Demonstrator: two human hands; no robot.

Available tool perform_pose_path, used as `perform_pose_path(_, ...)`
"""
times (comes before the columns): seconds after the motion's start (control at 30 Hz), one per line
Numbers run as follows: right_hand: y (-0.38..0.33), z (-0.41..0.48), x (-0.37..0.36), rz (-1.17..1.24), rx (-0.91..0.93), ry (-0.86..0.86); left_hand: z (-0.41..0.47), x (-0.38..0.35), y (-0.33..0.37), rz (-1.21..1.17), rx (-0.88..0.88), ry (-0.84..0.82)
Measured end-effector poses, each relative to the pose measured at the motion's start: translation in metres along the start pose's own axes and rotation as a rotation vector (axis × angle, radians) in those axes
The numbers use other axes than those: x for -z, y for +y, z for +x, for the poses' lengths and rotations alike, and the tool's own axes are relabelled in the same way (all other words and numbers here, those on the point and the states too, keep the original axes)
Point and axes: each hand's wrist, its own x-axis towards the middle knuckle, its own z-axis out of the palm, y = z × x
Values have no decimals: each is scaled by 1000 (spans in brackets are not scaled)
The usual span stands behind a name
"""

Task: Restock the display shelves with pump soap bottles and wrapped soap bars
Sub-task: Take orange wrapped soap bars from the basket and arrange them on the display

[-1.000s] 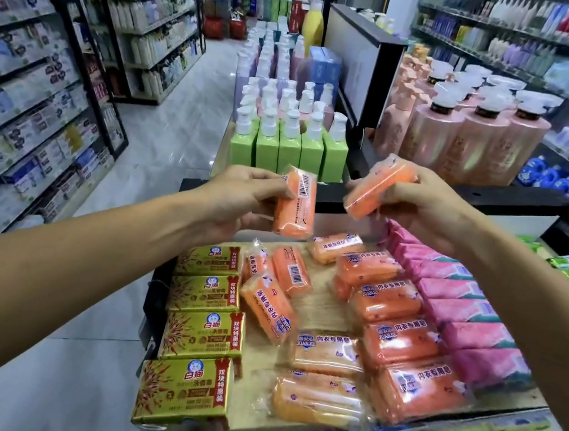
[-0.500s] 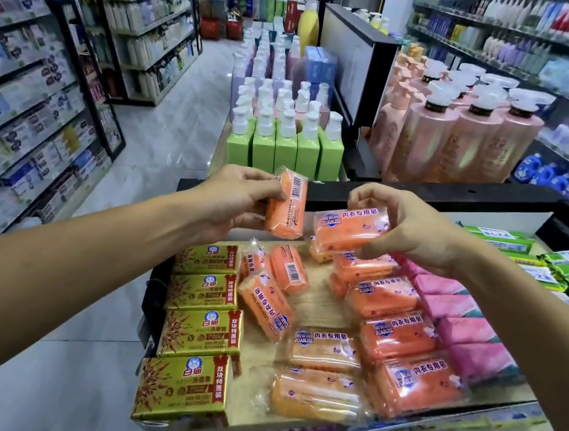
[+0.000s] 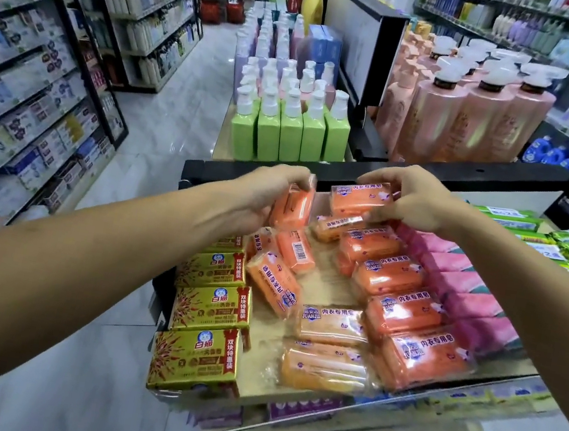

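Bar placement in hand. Left hand fingers curl round an orange plastic-wrapped soap bar held on edge; right hand pinches a second orange bar over the rear of the wooden shelf. Next, judged: lay both flat, aligned

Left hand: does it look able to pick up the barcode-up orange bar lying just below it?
Probably not yet. The barcode-up bar lies uncovered just below the left hand, but that hand already grips another orange bar; it would likely need to set that down first.
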Motion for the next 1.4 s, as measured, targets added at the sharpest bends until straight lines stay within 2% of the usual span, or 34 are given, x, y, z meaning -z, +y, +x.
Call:
perform_pose_path(0.07,4,3,0,-15,-23,-9,6,-10,-4,137,-8,22)
perform_pose_path(0.1,6,4,0,-26,-31,-9,12,-13,-6,330,-81,73)
perform_pose_path(0.2,10,5,3,-52,-29,17,31,-23,-14,1164,-409,166)
perform_pose_path(0.23,11,6,4,-63,-24,39,36,-25,-17,1332,-465,146)
perform_pose_path(0.3,12,7,6,-80,-6,92,44,-30,-23,1489,-510,120)
perform_pose_path(0.43,13,6,12,-44,18,125,51,-41,-21,1601,-580,127)
perform_pose_path(0.63,15,5,16,-77,34,116,63,-46,-8,1656,-384,-16)
perform_pose_path(0.73,18,6,18,-97,37,127,68,-46,-6,1634,-353,-56)
perform_pose_path(0.93,22,7,18,-139,18,121,70,-44,-8,1567,-548,68)
perform_pose_path(1.13,21,12,27,-252,25,75,44,-13,1,1586,-676,186)
perform_pose_path(1.4,-6,27,-2,-589,43,-232,-1,37,-3,1515,-751,270)
